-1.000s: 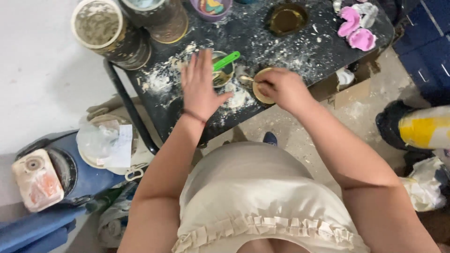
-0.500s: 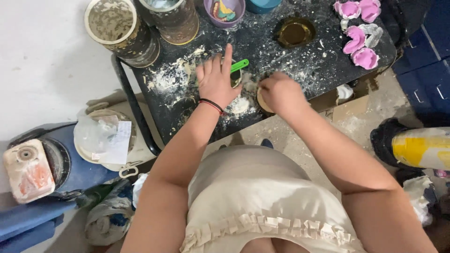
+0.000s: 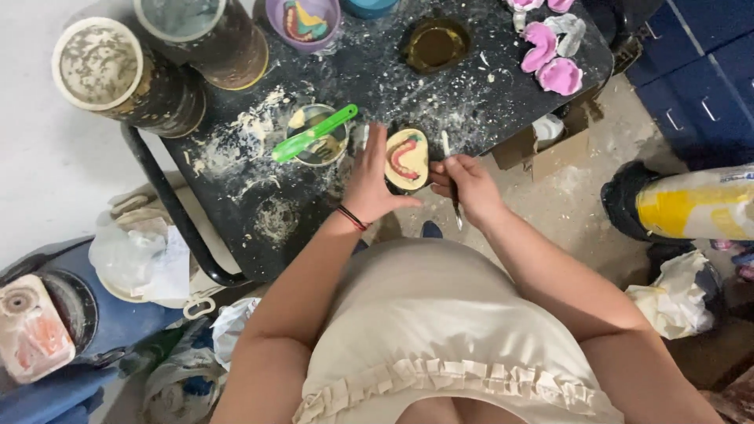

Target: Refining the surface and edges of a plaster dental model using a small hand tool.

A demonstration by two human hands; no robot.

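Note:
A round flask filled with cream plaster and a red wax arch (image 3: 408, 159) sits near the front edge of the black, powder-dusted table (image 3: 259, 220). My left hand (image 3: 367, 184) rests flat beside it on its left, fingers stretched, thumb toward the flask. My right hand (image 3: 466, 184) is just right of the flask and grips a thin metal spatula (image 3: 449, 165) whose blade points up past the flask's edge. A small bowl with a green spatula (image 3: 316, 133) lying across it stands left of my left hand.
Two large dirty tubs (image 3: 118, 74) stand at the table's back left. A purple bowl (image 3: 302, 22), a dark brass ring (image 3: 434, 43) and pink moulds (image 3: 550, 59) lie at the back. A blue cabinet (image 3: 699, 71), a yellow sack (image 3: 691, 204) and floor clutter surround it.
My left hand has slid right and down off the green-spatula bowl to the flask's side. My right hand has come off the flask, which now shows, and holds the spatula upright.

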